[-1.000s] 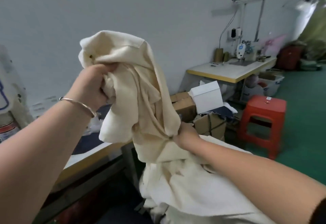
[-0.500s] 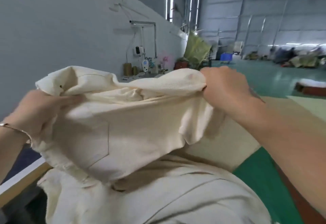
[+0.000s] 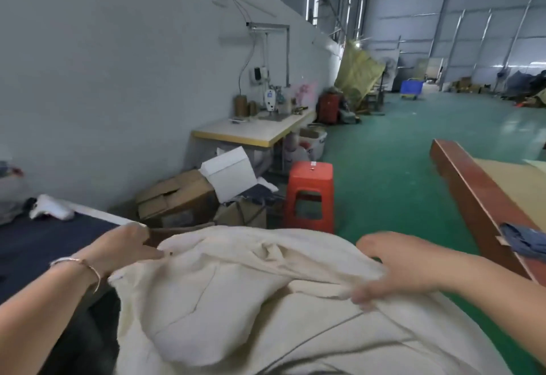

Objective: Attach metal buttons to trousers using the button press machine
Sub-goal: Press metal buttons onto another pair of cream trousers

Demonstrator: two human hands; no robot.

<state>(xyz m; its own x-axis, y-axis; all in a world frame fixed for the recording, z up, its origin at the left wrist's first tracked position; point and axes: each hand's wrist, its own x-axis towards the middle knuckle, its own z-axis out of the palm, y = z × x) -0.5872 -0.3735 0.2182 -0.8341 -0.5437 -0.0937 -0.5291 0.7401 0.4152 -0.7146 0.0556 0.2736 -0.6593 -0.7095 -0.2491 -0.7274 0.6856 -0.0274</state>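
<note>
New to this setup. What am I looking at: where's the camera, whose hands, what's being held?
There is no robot here. One wide-angle camera sits on a person's head and looks forward and down, so the two bare arms coming in from the bottom are the wearer's own. The left hand, with a bangle on its wrist, pinches one edge of the cream trousers. The right hand grips the cloth on the other side; it is blurred. The trousers lie spread low in front of the person. Behind are cardboard boxes, a red stool and a sewing table on a green floor. No button press is in view.
</note>
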